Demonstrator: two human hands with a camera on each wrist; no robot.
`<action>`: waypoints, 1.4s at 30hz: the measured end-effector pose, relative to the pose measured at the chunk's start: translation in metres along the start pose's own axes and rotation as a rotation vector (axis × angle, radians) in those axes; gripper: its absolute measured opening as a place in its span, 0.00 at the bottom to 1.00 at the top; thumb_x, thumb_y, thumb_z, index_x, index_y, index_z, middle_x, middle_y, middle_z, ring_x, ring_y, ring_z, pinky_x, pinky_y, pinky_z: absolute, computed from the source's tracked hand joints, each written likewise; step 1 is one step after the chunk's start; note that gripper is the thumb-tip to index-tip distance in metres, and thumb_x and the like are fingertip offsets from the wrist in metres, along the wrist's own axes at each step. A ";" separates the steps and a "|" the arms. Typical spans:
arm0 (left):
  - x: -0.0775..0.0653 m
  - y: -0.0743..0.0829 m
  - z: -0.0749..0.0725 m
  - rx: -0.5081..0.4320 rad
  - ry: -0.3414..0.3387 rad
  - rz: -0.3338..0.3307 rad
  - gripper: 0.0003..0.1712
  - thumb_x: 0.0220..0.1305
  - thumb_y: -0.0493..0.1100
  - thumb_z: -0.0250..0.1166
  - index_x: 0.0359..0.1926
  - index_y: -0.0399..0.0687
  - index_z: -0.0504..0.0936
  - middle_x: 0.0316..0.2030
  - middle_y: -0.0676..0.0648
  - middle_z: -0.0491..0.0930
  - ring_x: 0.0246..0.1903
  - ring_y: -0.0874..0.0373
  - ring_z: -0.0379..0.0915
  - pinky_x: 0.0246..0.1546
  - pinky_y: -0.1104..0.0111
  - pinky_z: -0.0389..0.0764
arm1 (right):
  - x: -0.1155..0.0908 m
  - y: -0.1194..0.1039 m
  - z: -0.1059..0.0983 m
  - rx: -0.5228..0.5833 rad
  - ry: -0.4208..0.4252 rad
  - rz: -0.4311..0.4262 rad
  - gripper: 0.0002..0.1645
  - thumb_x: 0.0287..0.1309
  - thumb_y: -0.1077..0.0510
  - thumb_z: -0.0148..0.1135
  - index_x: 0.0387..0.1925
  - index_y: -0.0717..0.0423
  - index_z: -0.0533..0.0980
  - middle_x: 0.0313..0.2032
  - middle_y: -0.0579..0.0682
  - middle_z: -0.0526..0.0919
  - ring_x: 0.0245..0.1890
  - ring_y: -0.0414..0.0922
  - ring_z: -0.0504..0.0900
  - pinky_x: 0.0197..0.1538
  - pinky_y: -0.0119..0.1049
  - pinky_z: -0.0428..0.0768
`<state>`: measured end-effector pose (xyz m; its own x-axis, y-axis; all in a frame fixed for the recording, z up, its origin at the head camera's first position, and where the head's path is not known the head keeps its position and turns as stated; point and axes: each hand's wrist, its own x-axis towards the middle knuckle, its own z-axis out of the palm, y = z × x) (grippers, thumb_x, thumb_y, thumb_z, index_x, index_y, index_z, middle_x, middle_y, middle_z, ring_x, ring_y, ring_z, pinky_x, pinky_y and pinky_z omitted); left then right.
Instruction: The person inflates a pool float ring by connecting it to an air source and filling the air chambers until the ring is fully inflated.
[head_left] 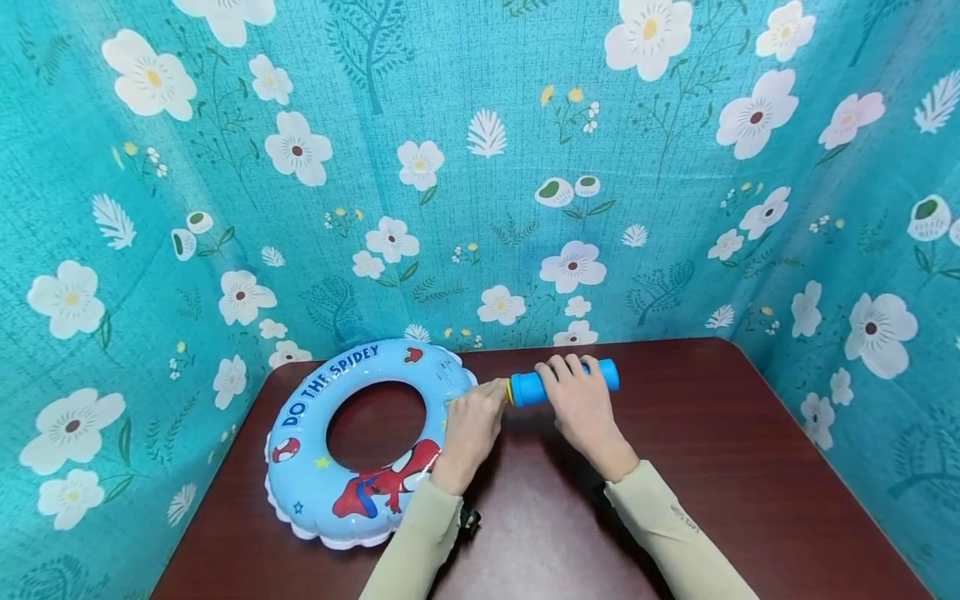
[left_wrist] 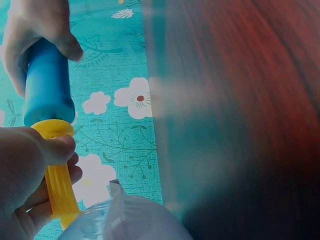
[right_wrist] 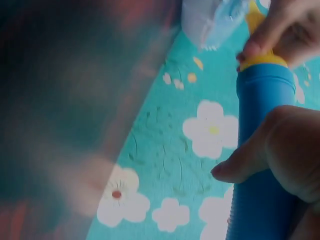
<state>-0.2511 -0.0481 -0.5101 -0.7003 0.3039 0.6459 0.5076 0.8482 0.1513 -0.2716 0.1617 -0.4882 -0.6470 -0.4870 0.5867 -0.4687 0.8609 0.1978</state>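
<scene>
A light blue inflated swim ring [head_left: 303,467] with a red cartoon figure and dark lettering lies on the left of the table. My right hand [head_left: 581,408] grips the barrel of a blue hand pump [head_left: 531,388], held roughly level to the right of the ring. At the pump's other end, my left hand [head_left: 474,425] pinches its yellow nozzle [left_wrist: 60,187] between thumb and fingers. In the left wrist view the nozzle's tip reaches the pale edge of the ring [left_wrist: 145,215]. The right wrist view shows the right thumb lying across the barrel [right_wrist: 262,200].
The dark red-brown table [head_left: 720,450] has a glossy surface. Teal curtains [head_left: 480,200] with white flowers hang behind it and on both sides, close to its edges. A small black object [head_left: 469,522] shows beside the left sleeve.
</scene>
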 end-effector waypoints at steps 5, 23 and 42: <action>0.001 -0.001 0.001 0.016 0.007 -0.003 0.03 0.73 0.40 0.71 0.45 0.50 0.88 0.45 0.53 0.92 0.34 0.56 0.87 0.24 0.64 0.83 | -0.001 0.025 -0.008 0.055 -0.035 0.046 0.39 0.34 0.66 0.82 0.55 0.54 0.80 0.49 0.55 0.84 0.53 0.57 0.80 0.60 0.59 0.74; 0.002 -0.005 0.000 0.006 0.024 -0.004 0.03 0.70 0.41 0.74 0.43 0.49 0.89 0.48 0.52 0.92 0.35 0.55 0.89 0.25 0.63 0.84 | -0.018 0.101 -0.037 0.109 0.056 0.151 0.40 0.30 0.71 0.81 0.53 0.55 0.82 0.49 0.59 0.86 0.53 0.62 0.78 0.61 0.64 0.71; 0.003 -0.005 -0.002 0.029 -0.008 0.016 0.06 0.70 0.41 0.74 0.37 0.51 0.83 0.35 0.54 0.90 0.27 0.57 0.83 0.21 0.68 0.78 | -0.003 0.060 -0.023 -0.009 0.012 0.116 0.32 0.37 0.68 0.81 0.50 0.59 0.80 0.49 0.60 0.83 0.52 0.62 0.78 0.60 0.66 0.73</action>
<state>-0.2547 -0.0526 -0.5075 -0.6962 0.3206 0.6423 0.5038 0.8556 0.1191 -0.2838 0.2179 -0.4598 -0.6895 -0.3822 0.6152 -0.3856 0.9128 0.1349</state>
